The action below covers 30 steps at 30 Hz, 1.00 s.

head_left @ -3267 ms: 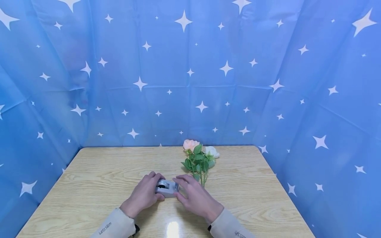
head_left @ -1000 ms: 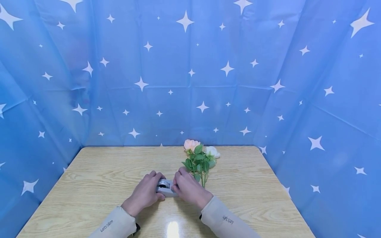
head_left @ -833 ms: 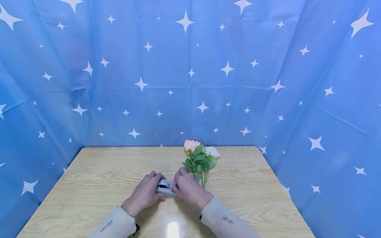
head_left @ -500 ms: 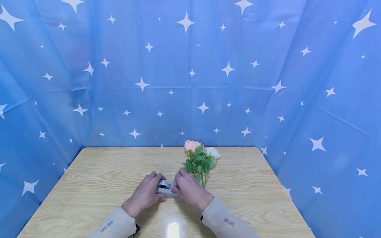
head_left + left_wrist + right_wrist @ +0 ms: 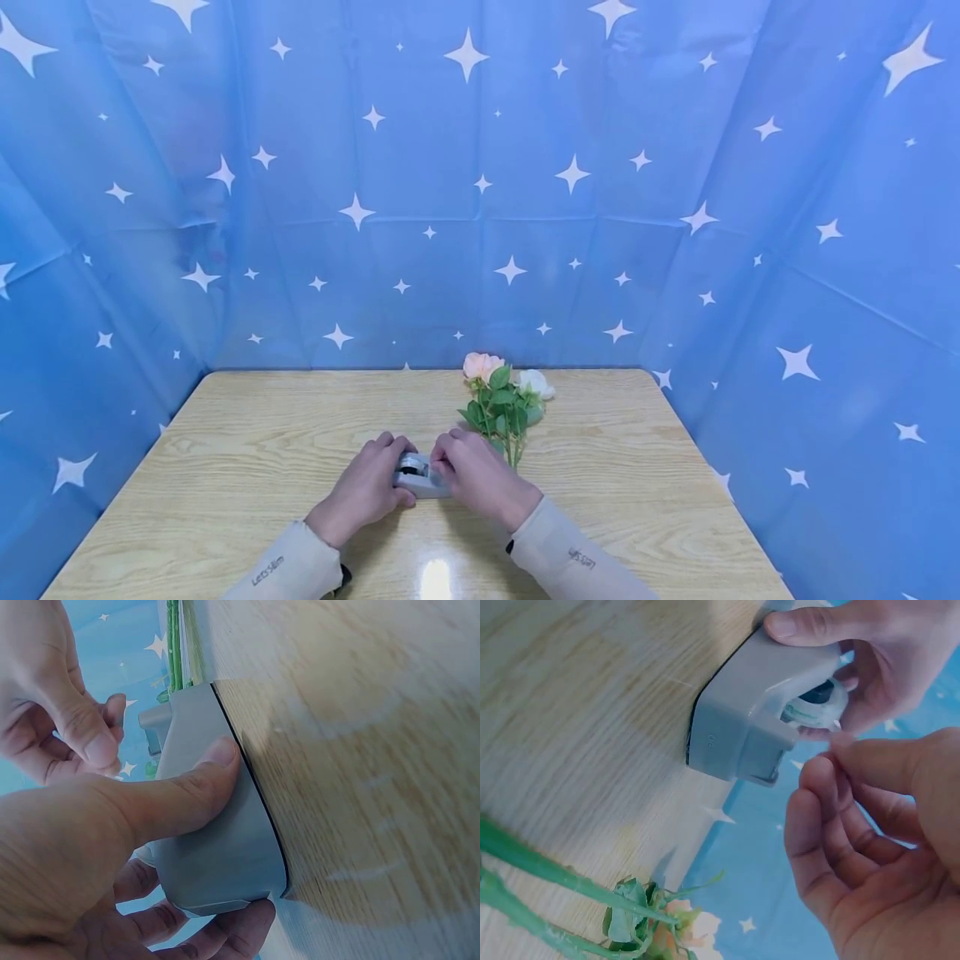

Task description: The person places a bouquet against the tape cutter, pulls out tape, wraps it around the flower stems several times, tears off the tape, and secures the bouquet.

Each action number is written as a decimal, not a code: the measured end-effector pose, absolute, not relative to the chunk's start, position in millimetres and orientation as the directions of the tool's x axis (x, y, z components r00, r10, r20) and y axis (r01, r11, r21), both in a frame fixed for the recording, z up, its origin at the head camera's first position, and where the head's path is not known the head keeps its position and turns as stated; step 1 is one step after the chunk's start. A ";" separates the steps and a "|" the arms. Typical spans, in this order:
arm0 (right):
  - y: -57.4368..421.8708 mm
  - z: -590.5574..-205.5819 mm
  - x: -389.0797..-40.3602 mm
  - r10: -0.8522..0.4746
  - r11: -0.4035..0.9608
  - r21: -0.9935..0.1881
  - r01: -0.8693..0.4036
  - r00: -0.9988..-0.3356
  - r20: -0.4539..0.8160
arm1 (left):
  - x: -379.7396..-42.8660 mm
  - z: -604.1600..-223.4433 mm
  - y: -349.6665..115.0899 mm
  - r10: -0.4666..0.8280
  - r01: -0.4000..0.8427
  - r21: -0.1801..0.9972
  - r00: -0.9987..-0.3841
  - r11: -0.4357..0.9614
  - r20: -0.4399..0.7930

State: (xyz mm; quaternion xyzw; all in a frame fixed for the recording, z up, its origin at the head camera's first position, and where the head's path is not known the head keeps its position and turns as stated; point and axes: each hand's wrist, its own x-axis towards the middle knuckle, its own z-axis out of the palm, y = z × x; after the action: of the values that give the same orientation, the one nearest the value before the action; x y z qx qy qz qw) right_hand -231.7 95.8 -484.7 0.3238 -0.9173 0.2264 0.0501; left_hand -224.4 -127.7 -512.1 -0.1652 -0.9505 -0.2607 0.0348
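Observation:
A grey tape dispenser (image 5: 739, 712) stands on the wooden table, a roll of clear tape (image 5: 814, 712) seated in its top. My left hand (image 5: 367, 479) grips its rear end, thumb along the near side and fingers round the far side. Just above the dispenser's cutter end is my right hand (image 5: 476, 475), thumb and forefinger pinched together close to the roll, with a bit of the clear tape running to the fingertips. Beyond it lie artificial flowers, a pink rose (image 5: 482, 365) and a white rose (image 5: 536, 383), their green stems pointing toward my right hand.
The wooden table (image 5: 262, 433) reaches back to a blue curtain (image 5: 450, 167) with white stars, which also hangs at both sides. Flower stems (image 5: 547, 870) lie close by the cutter end of the dispenser. A lamp's glare shows on the front of the table.
My right hand has gone from loose fingers over the cutter end to a pinch there, and has lately shifted slightly. My left hand and the dispenser stay put.

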 end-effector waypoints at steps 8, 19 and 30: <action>98.5 -480.8 -231.2 -0.540 0.664 -0.495 -0.561 -0.817 0.201 | -222.9 -512.1 -128.8 0.295 0.333 0.488 -0.943 0.807 0.156; 102.4 -480.0 -232.7 -0.486 0.638 -0.631 -0.441 -0.866 0.115 | -222.4 -512.5 -128.2 0.287 0.321 0.496 -0.947 0.807 0.146; 113.7 -478.7 -235.9 -0.488 0.605 -0.706 -0.367 -0.872 0.035 | -221.8 -512.2 -128.3 0.292 0.323 0.498 -0.946 0.805 0.143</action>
State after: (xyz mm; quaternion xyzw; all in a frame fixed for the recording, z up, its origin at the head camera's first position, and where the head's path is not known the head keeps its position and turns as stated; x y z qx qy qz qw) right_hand -235.9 113.7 -478.7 0.2397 -0.8922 0.3741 -0.0810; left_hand -221.8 -128.3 -512.2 -0.1619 -0.9495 -0.2671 0.0296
